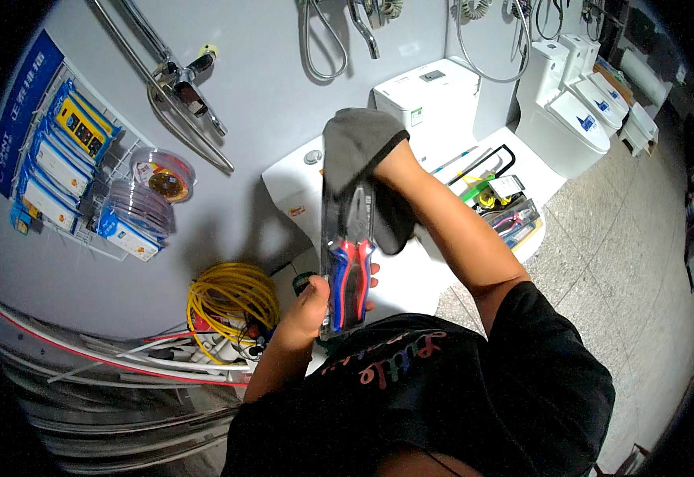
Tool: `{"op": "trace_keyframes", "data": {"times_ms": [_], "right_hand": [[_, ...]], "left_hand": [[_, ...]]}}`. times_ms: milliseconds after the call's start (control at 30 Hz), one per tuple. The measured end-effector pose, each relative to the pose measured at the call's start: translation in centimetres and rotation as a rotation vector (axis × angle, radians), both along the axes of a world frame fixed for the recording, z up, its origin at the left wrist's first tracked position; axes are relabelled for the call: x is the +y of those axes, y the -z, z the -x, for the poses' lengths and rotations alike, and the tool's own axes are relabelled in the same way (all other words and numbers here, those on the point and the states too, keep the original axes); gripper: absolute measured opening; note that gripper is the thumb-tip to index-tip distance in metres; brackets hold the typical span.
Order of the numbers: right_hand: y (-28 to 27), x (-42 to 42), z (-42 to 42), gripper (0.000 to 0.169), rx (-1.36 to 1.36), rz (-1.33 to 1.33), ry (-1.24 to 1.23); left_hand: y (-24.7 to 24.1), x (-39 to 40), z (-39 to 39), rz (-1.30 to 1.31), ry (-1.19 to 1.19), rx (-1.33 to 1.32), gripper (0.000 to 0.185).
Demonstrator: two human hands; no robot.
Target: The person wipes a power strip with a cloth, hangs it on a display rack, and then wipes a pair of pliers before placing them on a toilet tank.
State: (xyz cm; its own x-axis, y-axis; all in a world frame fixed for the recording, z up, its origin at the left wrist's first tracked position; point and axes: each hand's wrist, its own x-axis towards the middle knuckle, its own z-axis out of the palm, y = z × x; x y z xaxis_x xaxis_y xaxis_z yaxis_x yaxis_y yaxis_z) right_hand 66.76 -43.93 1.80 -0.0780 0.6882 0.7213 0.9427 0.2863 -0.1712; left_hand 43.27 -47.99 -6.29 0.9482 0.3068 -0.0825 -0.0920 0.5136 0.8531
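Upright in front of my chest stands combination pliers (351, 262) with red and blue handles, in a clear plastic package (330, 238). My left hand (310, 307) grips the lower part of this package, thumb on the near side and fingertips showing past the right edge. My right hand is hidden inside a grey cloth mitt (362, 143) with a black edge; only the wrist shows. The mitt lies over the top of the package, and a dark flap (393, 220) hangs behind it to the right. How the fingers inside are bent cannot be seen.
Behind the hands stands a white toilet (424, 89). To the right, packaged pliers (514, 220), a hacksaw (481, 164) and other tools lie on a white surface. A coiled yellow hose (233, 298) and pipes (144, 364) lie left. Wall rack (114, 253) and shower mixer (189, 89) hang nearby.
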Motion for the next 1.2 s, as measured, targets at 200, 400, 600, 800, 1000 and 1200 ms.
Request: {"op": "trace_keyframes", "data": {"times_ms": [200,400,600,800,1000,1200], "right_hand": [[3.2,-1.8,-4.3,0.033,1.775,0.155,-0.456],[-1.2,-8.3,4.7,0.035,0.176,0.333,0.294],[3.9,-3.7,3.0,0.037,0.160,-0.250,-0.080],[5.6,-4.6,4.2,0.036,0.080,-0.111,-0.117],[9.0,-6.4,5.0,0.045,0.358,0.106,-0.415],[5.1,-4.0,1.3,0.035,0.151,-0.112,-0.230]], "left_hand": [[-0.6,-0.3,0.5,0.230,0.072,-0.165,0.097],[-1.5,-1.1,0.8,0.267,0.051,-0.209,0.093],[-0.9,-0.8,0.4,0.255,0.016,-0.199,0.091],[-1.1,-0.5,0.4,0.242,-0.018,-0.291,0.090],[-2.6,-0.5,0.7,0.119,-0.129,-0.265,0.090],[-2.5,-0.7,-0.3,0.313,-0.008,-0.305,0.088]]}}
